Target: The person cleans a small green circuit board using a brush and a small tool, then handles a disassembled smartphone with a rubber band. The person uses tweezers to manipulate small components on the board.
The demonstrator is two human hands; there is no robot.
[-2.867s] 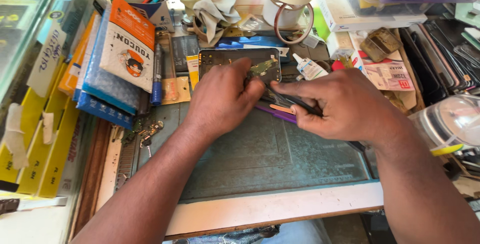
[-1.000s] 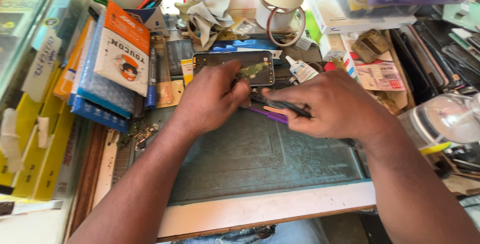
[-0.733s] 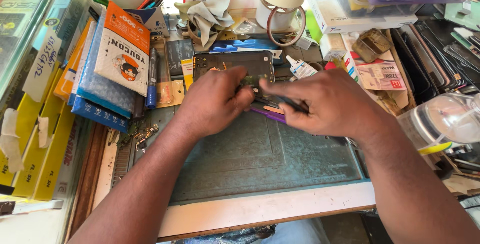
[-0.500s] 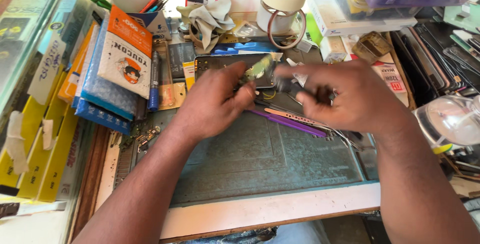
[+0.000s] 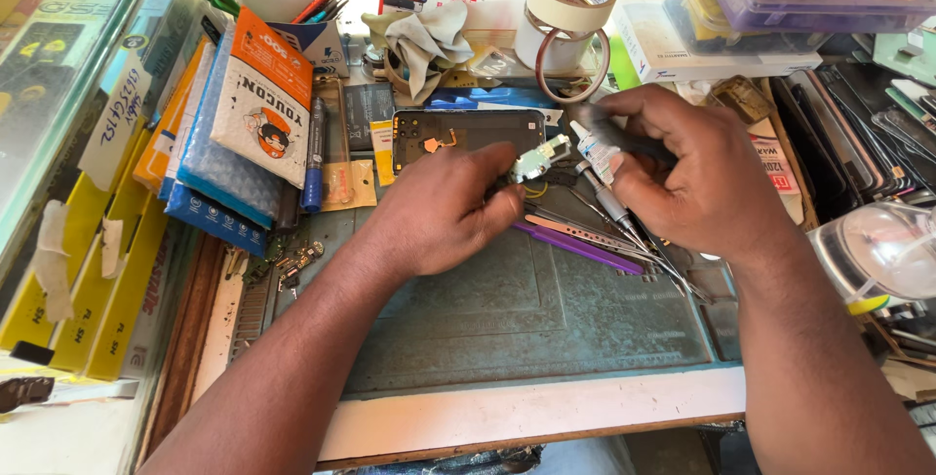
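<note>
Cluttered with packets and tools, the counter (image 5: 546,416) carried a worn blue-green work mat (image 5: 526,309) under both hands; the left hand (image 5: 439,212) pinched a small green-and-silver circuit part (image 5: 534,163) between its fingertips, just in front of an opened dark phone body (image 5: 468,132); the right hand (image 5: 697,178) was closed around a thin dark tool (image 5: 624,140), its tip near that part; purple and metal pry tools (image 5: 585,241) lay on the mat between the hands; a cream tape roll (image 5: 570,2) stood well beyond them.
</note>
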